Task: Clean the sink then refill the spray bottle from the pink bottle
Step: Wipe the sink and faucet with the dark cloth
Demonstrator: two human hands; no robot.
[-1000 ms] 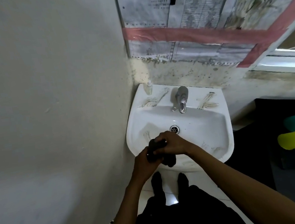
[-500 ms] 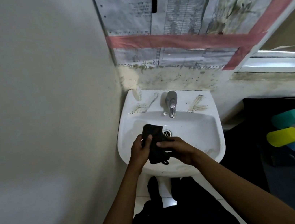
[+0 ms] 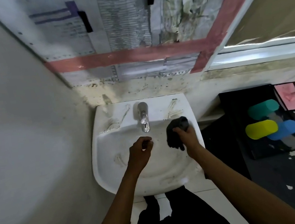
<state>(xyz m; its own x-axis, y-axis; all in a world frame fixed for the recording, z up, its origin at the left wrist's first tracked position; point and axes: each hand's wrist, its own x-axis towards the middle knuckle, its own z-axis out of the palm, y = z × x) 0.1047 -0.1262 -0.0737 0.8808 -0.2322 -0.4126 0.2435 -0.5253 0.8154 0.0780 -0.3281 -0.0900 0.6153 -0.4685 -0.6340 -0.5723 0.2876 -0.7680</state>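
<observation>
The white sink (image 3: 100, 162) hangs on the wall below me, with streaks of grime in the basin and on the rim. A chrome tap (image 3: 143, 118) stands at the middle of its back edge. My right hand (image 3: 187, 137) grips a dark cloth (image 3: 173, 133) and presses it against the basin's right inner wall. Loosely curled and holding nothing, my left hand (image 3: 141, 151) hovers over the drain, which shows only as a glint between the fingers. A small clear bottle (image 3: 106, 103) stands at the sink's back left corner. No pink bottle is in view.
A plain wall runs close along the left of the sink. To the right, a black surface (image 3: 237, 110) carries teal (image 3: 262, 109), yellow (image 3: 261, 129) and blue (image 3: 285, 129) cylinders and a pink pad (image 3: 288, 97). My legs stand on white floor tiles under the basin.
Both hands held the cloth together at the basin's front. Now only my right hand has it and has moved it to the right wall; my left hand has let go and sits over the drain.
</observation>
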